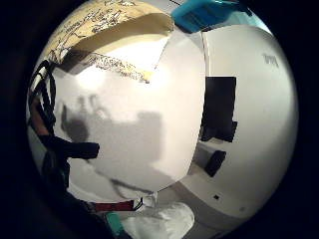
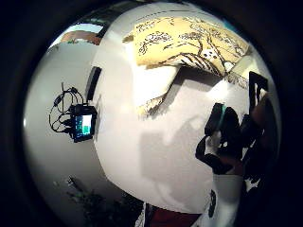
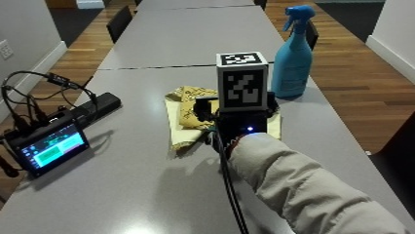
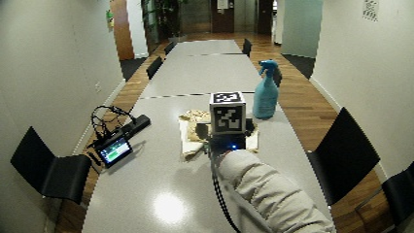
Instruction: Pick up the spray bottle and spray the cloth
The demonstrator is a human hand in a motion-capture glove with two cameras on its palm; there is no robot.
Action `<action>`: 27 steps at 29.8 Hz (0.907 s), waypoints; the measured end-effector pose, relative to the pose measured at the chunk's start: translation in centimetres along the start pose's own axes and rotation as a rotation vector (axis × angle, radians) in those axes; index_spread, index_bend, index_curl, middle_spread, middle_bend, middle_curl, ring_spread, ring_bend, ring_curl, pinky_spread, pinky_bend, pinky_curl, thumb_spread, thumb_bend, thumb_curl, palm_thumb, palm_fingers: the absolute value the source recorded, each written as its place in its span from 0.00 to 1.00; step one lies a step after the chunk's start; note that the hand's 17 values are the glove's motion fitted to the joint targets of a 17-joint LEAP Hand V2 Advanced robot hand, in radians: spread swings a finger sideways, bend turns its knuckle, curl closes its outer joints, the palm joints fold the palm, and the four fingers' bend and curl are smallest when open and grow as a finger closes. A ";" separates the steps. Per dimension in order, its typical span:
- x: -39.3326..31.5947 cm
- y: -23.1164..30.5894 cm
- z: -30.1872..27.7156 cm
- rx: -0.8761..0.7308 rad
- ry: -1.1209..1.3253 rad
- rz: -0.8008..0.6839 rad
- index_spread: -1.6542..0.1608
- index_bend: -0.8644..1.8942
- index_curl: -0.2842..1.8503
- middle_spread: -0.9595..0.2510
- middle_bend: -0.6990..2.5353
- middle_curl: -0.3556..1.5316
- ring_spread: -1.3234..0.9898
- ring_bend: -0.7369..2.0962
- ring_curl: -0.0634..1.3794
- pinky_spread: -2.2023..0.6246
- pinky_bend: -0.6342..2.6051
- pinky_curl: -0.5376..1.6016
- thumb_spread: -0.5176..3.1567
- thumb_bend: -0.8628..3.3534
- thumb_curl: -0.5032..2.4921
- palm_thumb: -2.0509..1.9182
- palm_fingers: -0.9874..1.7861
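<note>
Spray bottle (image 3: pixel 293 56), smooth blue plastic, stands upright beside crumpled yellow cloth (image 3: pixel 185 114); hands' state unclear.

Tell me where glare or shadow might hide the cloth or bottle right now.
Wide outside view: a bright ceiling reflection sits on the table near the camera, away from the cloth and spray bottle. Little finger side palm view: the hand's shadow falls on bare table beside the cloth. Thumb side palm view: the cloth is lit and readable. Outside view: the bottle stands unshadowed.
</note>
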State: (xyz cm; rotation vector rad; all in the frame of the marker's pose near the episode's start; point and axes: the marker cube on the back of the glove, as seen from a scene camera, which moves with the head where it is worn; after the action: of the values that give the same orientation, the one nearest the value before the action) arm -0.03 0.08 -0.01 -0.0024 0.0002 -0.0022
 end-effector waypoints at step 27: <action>12.4 -0.3 -1.4 0.412 -1.059 -0.137 0.80 0.40 0.31 0.71 0.45 0.40 0.51 0.56 0.34 0.70 0.47 0.45 0.34 0.27 0.30 0.73 0.73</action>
State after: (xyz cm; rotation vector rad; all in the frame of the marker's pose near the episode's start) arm 12.40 -0.30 -1.45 0.4089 -1.0595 -0.1376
